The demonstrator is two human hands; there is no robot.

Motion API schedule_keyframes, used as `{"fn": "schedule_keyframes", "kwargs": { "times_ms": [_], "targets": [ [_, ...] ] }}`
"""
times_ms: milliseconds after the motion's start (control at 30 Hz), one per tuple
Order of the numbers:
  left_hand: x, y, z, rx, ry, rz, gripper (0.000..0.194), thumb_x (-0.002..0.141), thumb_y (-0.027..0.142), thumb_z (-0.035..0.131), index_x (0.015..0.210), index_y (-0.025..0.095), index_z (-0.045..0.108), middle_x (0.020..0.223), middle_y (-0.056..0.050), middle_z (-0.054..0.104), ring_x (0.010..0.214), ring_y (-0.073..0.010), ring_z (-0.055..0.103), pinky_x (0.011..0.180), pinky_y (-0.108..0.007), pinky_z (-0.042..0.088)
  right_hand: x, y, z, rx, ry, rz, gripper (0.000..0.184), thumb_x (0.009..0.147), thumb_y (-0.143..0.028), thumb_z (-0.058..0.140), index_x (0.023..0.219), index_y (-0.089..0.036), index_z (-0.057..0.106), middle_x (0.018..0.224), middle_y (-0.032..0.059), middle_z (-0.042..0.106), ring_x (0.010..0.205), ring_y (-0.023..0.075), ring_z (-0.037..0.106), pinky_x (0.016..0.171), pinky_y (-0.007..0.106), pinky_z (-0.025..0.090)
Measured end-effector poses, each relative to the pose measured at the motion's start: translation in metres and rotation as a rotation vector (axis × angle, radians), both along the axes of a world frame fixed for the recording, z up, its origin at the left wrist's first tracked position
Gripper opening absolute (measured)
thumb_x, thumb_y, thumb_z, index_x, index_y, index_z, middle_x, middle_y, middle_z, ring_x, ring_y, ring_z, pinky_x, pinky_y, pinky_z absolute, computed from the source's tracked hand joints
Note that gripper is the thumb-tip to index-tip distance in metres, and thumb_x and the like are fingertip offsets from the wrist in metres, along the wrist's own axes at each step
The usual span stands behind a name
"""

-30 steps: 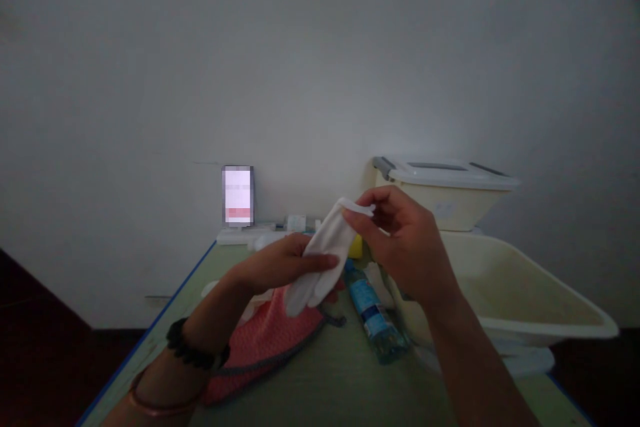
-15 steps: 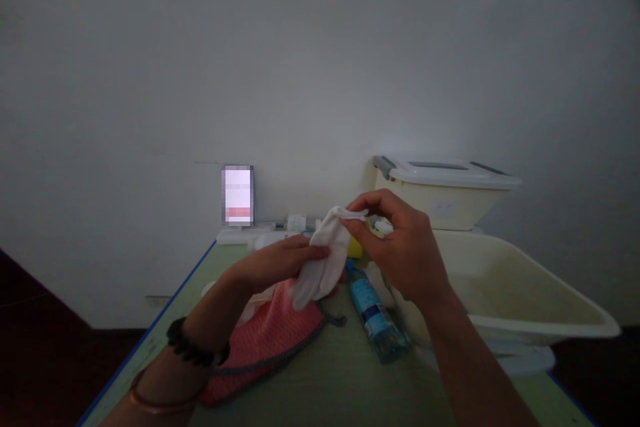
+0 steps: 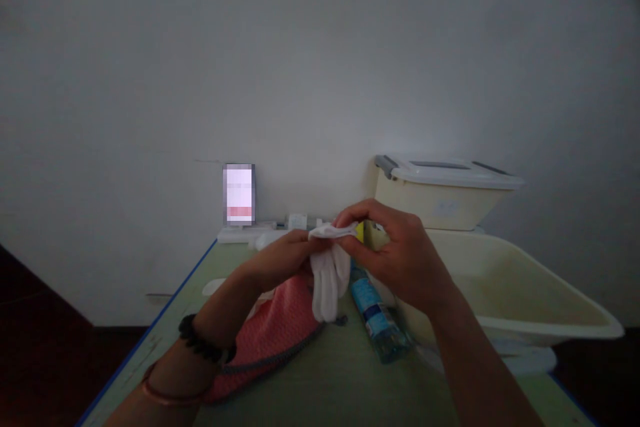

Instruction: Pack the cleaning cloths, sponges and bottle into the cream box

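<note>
I hold a white cloth glove (image 3: pixel 329 273) above a green table (image 3: pixel 330 380). My left hand (image 3: pixel 283 257) pinches the glove's cuff from the left. My right hand (image 3: pixel 395 257) grips the same cuff from the right, fingers curled. The glove's fingers hang down between the two hands. Under the hands lies a pink mesh bag (image 3: pixel 270 340) with a grey drawstring. A plastic water bottle (image 3: pixel 375 317) with a blue label lies on its side just right of the bag.
A large cream plastic tub (image 3: pixel 525 293) stands on the table's right side, with a lidded cream box (image 3: pixel 445 190) behind it. A small framed card (image 3: pixel 239 193) and some white items stand by the wall. A yellow object (image 3: pixel 360 232) peeks out behind my right hand.
Both hands came together at the glove's cuff and dropped slightly. The glove swung from slanting across my left hand to hanging straight down.
</note>
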State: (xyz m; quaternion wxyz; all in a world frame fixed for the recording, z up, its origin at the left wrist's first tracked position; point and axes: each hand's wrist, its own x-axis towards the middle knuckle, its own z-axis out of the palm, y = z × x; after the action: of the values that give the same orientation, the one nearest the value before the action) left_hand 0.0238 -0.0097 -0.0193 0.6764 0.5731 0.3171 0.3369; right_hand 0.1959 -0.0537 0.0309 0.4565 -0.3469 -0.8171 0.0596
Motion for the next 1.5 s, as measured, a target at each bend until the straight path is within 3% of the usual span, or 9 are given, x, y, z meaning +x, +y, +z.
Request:
{"fn": "schedule_keyframes", "kwargs": {
  "times_ms": [100, 300, 500, 667, 833, 1000, 1200, 1367, 1500],
  "targets": [
    [-0.002, 0.003, 0.003, -0.043, -0.095, 0.007, 0.021, 0.082, 0.030, 0.050, 0.080, 0.013, 0.061, 0.066, -0.004, 0.065, 0.057, -0.0137, 0.060, 0.058, -0.025, 0.050, 0.001, 0.000, -0.001, -0.002, -0.065, 0.016, 0.014, 0.075, -0.010, 0.062, 0.084, -0.020, 0.058, 0.085, 0.0004, 0.065, 0.081, 0.0146, 0.061, 0.075, 0.027, 0.046],
    [-0.001, 0.005, 0.011, -0.261, -0.475, -0.095, 0.023, 0.083, 0.017, 0.041, 0.086, 0.010, 0.063, 0.073, -0.007, 0.068, 0.069, -0.0170, 0.064, 0.072, -0.028, 0.050, 0.000, 0.004, -0.003, 0.082, -0.174, 0.052, 0.018, 0.073, -0.007, 0.059, 0.084, -0.021, 0.057, 0.084, 0.0015, 0.065, 0.087, 0.0169, 0.058, 0.077, 0.030, 0.045],
    [0.003, 0.002, 0.019, -0.379, -0.656, 0.026, 0.028, 0.084, 0.016, 0.036, 0.094, 0.011, 0.061, 0.084, -0.007, 0.068, 0.076, -0.0171, 0.064, 0.079, -0.031, 0.047, -0.004, 0.008, -0.007, 0.092, -0.244, 0.072, 0.017, 0.074, -0.006, 0.058, 0.083, -0.021, 0.057, 0.089, 0.0034, 0.065, 0.093, 0.0189, 0.056, 0.083, 0.033, 0.045],
    [0.002, -0.002, 0.023, -0.443, -0.713, 0.054, 0.039, 0.078, 0.024, 0.033, 0.100, 0.004, 0.059, 0.084, -0.011, 0.068, 0.073, -0.0207, 0.064, 0.074, -0.033, 0.048, -0.005, 0.015, -0.013, 0.074, -0.246, 0.056, 0.016, 0.075, -0.005, 0.058, 0.082, -0.020, 0.057, 0.088, 0.0040, 0.066, 0.093, 0.0189, 0.056, 0.085, 0.034, 0.045],
    [0.002, -0.008, 0.029, -0.471, -0.734, 0.166, 0.044, 0.079, 0.025, 0.029, 0.105, 0.003, 0.057, 0.078, -0.012, 0.067, 0.069, -0.0215, 0.064, 0.075, -0.036, 0.048, -0.010, 0.016, -0.016, 0.074, -0.257, 0.091, 0.016, 0.076, -0.005, 0.057, 0.083, -0.018, 0.058, 0.089, 0.0044, 0.065, 0.092, 0.0182, 0.055, 0.085, 0.032, 0.044],
    [0.005, -0.012, 0.031, -0.459, -0.775, 0.224, 0.045, 0.081, 0.029, 0.029, 0.110, 0.007, 0.055, 0.083, -0.010, 0.068, 0.073, -0.0212, 0.064, 0.074, -0.034, 0.049, -0.012, 0.013, -0.016, 0.068, -0.260, 0.117, 0.016, 0.077, -0.005, 0.055, 0.086, -0.019, 0.056, 0.091, 0.0040, 0.064, 0.093, 0.0177, 0.054, 0.087, 0.032, 0.043],
    [0.009, -0.007, 0.034, -0.437, -0.725, 0.091, 0.041, 0.081, 0.019, 0.028, 0.104, 0.004, 0.058, 0.084, -0.012, 0.069, 0.074, -0.0216, 0.066, 0.071, -0.031, 0.050, -0.010, 0.013, -0.016, 0.077, -0.129, 0.026, 0.013, 0.077, -0.010, 0.057, 0.088, -0.018, 0.055, 0.087, 0.0035, 0.062, 0.083, 0.0158, 0.057, 0.076, 0.028, 0.044],
    [0.012, -0.003, 0.028, -0.353, -0.624, 0.128, 0.030, 0.081, 0.009, 0.033, 0.091, 0.006, 0.062, 0.071, -0.009, 0.068, 0.059, -0.0154, 0.062, 0.060, -0.024, 0.048, -0.009, 0.012, -0.015, 0.097, -0.030, -0.050, 0.016, 0.076, -0.010, 0.059, 0.089, -0.017, 0.054, 0.085, 0.0038, 0.062, 0.080, 0.0151, 0.058, 0.073, 0.026, 0.044],
    [0.012, -0.001, 0.023, -0.362, -0.617, 0.168, 0.031, 0.079, 0.006, 0.035, 0.096, 0.005, 0.061, 0.076, -0.010, 0.069, 0.069, -0.0175, 0.064, 0.071, -0.026, 0.049, -0.009, 0.011, -0.013, 0.111, -0.109, 0.040, 0.017, 0.073, -0.007, 0.059, 0.085, -0.018, 0.054, 0.089, 0.0042, 0.062, 0.088, 0.0170, 0.056, 0.081, 0.030, 0.044]
  ]
}}
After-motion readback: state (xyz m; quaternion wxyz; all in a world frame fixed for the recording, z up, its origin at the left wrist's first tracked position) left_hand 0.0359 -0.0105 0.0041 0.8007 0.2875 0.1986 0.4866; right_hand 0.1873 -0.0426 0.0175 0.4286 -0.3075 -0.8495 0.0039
